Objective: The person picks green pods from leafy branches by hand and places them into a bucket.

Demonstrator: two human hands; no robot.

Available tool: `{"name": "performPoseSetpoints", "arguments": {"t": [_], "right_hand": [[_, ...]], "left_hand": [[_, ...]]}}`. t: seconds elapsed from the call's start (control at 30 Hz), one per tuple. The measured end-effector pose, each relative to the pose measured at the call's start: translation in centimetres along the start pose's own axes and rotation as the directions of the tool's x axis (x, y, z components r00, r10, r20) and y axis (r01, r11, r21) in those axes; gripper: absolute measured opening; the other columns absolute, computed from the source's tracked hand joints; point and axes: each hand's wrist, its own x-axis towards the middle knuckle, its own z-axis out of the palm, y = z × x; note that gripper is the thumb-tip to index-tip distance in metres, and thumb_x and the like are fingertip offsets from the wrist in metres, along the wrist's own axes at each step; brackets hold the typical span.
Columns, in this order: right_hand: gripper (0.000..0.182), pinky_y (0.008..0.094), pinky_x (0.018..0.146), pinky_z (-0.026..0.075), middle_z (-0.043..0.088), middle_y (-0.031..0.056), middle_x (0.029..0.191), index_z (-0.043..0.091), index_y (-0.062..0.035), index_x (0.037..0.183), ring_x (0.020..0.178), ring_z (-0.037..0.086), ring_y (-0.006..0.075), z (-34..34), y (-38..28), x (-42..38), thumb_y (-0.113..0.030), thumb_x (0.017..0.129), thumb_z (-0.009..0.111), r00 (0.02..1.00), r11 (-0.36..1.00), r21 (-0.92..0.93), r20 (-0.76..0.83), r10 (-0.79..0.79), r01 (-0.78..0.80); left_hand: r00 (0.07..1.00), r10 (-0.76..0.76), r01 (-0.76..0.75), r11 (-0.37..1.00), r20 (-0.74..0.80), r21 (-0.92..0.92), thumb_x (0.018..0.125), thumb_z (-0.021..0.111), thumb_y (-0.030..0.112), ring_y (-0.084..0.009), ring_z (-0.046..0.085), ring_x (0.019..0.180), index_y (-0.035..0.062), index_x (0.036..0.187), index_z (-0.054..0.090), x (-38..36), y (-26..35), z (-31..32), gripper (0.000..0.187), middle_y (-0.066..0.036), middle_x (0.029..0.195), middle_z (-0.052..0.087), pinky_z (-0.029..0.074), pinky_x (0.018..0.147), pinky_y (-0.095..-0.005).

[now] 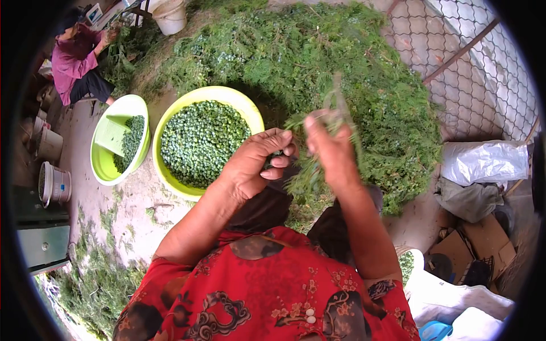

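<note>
My left hand [259, 162] is closed, fingers curled round some small dark green berries that show between them, just right of a yellow-green basin [259, 105] full of green berries [202, 142]. Close by on the right, my right hand [330, 145] is raised and partly blurred, its thumb and fingers closed on a leafy green sprig [341, 105]. Green foliage hangs below and between the two hands. The palm of my right hand is hard to make out.
A large heap of cut branches [307, 51] lies ahead. On the left stand a tilted green basin [96, 165] and white buckets [55, 184]. A person in a pink top [74, 65] sits at the upper left. Wire mesh [455, 85], a silver sack [483, 163] and cardboard [489, 241] are on the right.
</note>
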Motion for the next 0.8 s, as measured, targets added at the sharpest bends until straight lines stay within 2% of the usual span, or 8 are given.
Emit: {"name": "performPoseSetpoints", "arguments": {"t": [0.1,0.23,0.4,0.53,0.6,0.63,0.67,0.8], "right_hand": [[0.016,0.0219,0.043,0.034,0.050,-0.0014,0.065,0.056,-0.0068,0.086,0.051,0.044,0.0085,-3.0,0.4,1.7,-0.020,0.083,0.063,0.984,0.968,0.221,-0.155,-0.085,0.119],[0.015,0.0242,0.043,0.032,0.049,-0.0003,0.065,0.057,-0.0058,0.088,0.051,0.043,0.0101,-4.4,0.0,1.3,-0.017,0.082,0.064,0.973,0.981,0.150,-0.213,-0.092,0.125],[0.014,0.0246,0.046,0.034,0.051,0.0009,0.065,0.055,-0.0047,0.090,0.054,0.044,0.0101,-4.7,1.5,0.0,-0.014,0.082,0.063,0.993,0.984,0.177,-0.118,-0.012,0.033],[0.014,0.0255,0.048,0.035,0.051,0.0010,0.065,0.056,-0.0048,0.088,0.054,0.045,0.0109,-5.3,2.2,-0.2,-0.017,0.083,0.062,0.983,0.985,0.174,-0.175,0.048,-0.017],[0.015,0.0256,0.049,0.036,0.050,0.0008,0.065,0.057,-0.0046,0.086,0.055,0.045,0.0112,-5.9,2.0,-0.5,-0.018,0.084,0.062,0.986,0.984,0.177,-0.165,0.035,-0.006],[0.014,0.0253,0.048,0.036,0.050,0.0009,0.064,0.057,-0.0043,0.086,0.055,0.045,0.0113,-6.2,2.1,-0.5,-0.018,0.084,0.062,0.988,0.982,0.189,-0.157,0.008,0.022],[0.014,0.0253,0.048,0.036,0.050,0.0009,0.064,0.057,-0.0043,0.086,0.055,0.045,0.0113,-6.3,2.2,-0.7,-0.018,0.084,0.062,0.987,0.981,0.194,-0.160,0.012,0.020],[0.013,0.0259,0.047,0.036,0.050,0.0013,0.066,0.057,-0.0043,0.087,0.057,0.046,0.0116,-7.3,2.9,-0.9,-0.017,0.084,0.061,0.971,0.972,0.234,-0.236,0.039,0.018]], "left_hand": [[0.936,-0.112,0.280,0.812,0.334,-0.512,0.088,0.048,0.016,-0.0089,0.046,0.061,-0.0004,0.092,0.052,0.1,0.0,-3.1,0.017,-0.008,0.086,0.052,0.035,0.040,-0.0166],[0.995,-0.013,0.082,0.709,0.103,-0.700,0.088,0.045,0.017,-0.0302,0.051,0.102,-0.0071,0.113,0.047,-0.2,0.6,-3.9,0.035,-0.021,0.112,0.051,0.045,0.085,-0.0365],[1.000,0.008,-0.020,0.699,-0.021,-0.715,0.091,0.041,0.021,-0.0334,0.047,0.110,-0.0081,0.117,0.042,-0.8,1.7,-4.8,0.039,-0.023,0.121,0.045,0.039,0.097,-0.0416],[0.982,0.162,-0.186,0.908,-0.094,-0.374,0.093,0.037,0.024,-0.0286,0.053,0.103,-0.0042,0.104,0.050,0.2,2.5,-9.4,0.033,-0.020,0.111,0.054,0.043,0.090,-0.0374],[0.929,0.265,-0.185,0.937,-0.257,0.296,0.090,0.041,0.022,-0.0240,0.056,0.096,0.0005,0.103,0.054,2.7,1.6,-16.8,0.029,-0.016,0.102,0.060,0.045,0.085,-0.0399],[0.791,0.362,0.301,0.472,-0.493,0.829,0.086,0.042,0.016,-0.0258,0.056,0.098,0.0015,0.108,0.053,3.0,1.3,-18.4,0.029,-0.017,0.104,0.059,0.044,0.086,-0.0405],[0.810,0.350,0.540,-0.133,-0.471,0.831,0.080,0.042,0.011,-0.0297,0.054,0.103,0.0033,0.112,0.053,3.5,0.1,-24.7,0.034,-0.019,0.108,0.057,0.042,0.089,-0.0403],[0.690,0.584,0.361,0.234,-0.427,0.903,0.078,0.052,0.012,-0.0245,0.063,0.071,0.0041,0.099,0.063,2.0,0.2,-25.4,0.025,-0.013,0.079,0.065,0.049,0.065,-0.0327]]}}
